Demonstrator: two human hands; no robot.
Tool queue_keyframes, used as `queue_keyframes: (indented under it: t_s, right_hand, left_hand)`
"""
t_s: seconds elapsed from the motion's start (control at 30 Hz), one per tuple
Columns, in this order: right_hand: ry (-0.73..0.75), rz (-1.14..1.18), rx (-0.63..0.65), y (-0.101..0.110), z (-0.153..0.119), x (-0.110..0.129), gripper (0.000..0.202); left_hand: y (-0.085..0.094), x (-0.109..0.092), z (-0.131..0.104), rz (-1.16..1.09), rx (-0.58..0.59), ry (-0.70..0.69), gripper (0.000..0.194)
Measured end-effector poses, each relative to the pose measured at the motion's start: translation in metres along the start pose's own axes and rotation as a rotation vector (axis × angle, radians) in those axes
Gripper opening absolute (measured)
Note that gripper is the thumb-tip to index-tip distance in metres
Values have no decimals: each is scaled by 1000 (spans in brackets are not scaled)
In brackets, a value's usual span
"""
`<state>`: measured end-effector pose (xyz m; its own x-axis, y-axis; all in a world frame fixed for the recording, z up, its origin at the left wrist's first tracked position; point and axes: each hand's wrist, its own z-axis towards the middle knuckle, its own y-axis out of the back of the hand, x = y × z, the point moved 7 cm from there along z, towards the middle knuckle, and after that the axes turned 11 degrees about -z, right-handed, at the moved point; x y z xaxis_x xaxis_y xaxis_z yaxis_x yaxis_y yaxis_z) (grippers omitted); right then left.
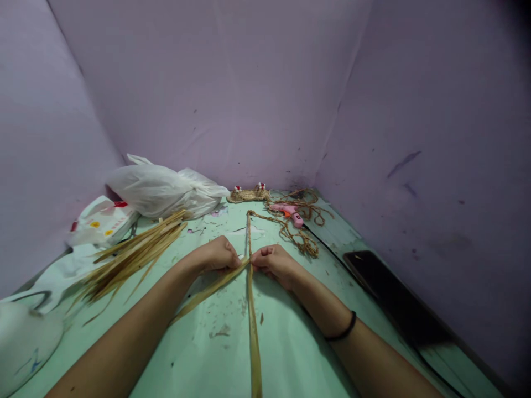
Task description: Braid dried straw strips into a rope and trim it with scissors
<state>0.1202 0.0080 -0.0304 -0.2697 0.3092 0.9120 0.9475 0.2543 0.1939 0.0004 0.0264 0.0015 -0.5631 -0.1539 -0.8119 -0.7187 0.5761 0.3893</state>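
Observation:
Between my hands a thin twisted cord [249, 235] of dried plant fibre runs away from me over the pale green surface. At its near end it splits into flat dried leaf strips. One strip [255, 337] hangs straight toward me, another slants to the lower left under my left hand. My left hand [222, 254] is closed, its thumb and fingers pinching the slanting strip just left of the split. My right hand [276, 264], with a dark band on the wrist, pinches the strips at the split itself. The fingertips of both hands nearly meet there.
A bundle of dried strips [136, 251] lies left, before a white plastic bag [166, 188]. A pink glue gun [292, 214] with black cable and coiled cord [305, 243] lie back right. A woven piece [249, 195] stands at the wall; a dark phone [390, 293] lies right.

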Motion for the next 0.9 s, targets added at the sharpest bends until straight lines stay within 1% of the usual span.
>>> queue_keyframes:
  t_s: [0.17, 0.37, 0.43, 0.7, 0.9]
  right_hand:
    - [8, 1, -7, 0, -1, 2, 7]
    - [13, -7, 0, -1, -1, 2, 7]
    - [22, -1, 1, -1, -1, 2, 7]
    - [21, 42, -7, -1, 2, -1, 5]
    - [8, 31, -23, -1, 1, -1, 7]
  left_hand:
    - [-2, -3, -1, -2, 26, -14, 18]
    - [0, 0, 1, -81, 9, 37, 36]
    - [0, 2, 2, -101, -1, 49, 38]
    - [-8, 4, 5, -110, -39, 76, 20]
    - [-12, 4, 6, -102, -3, 38, 16]
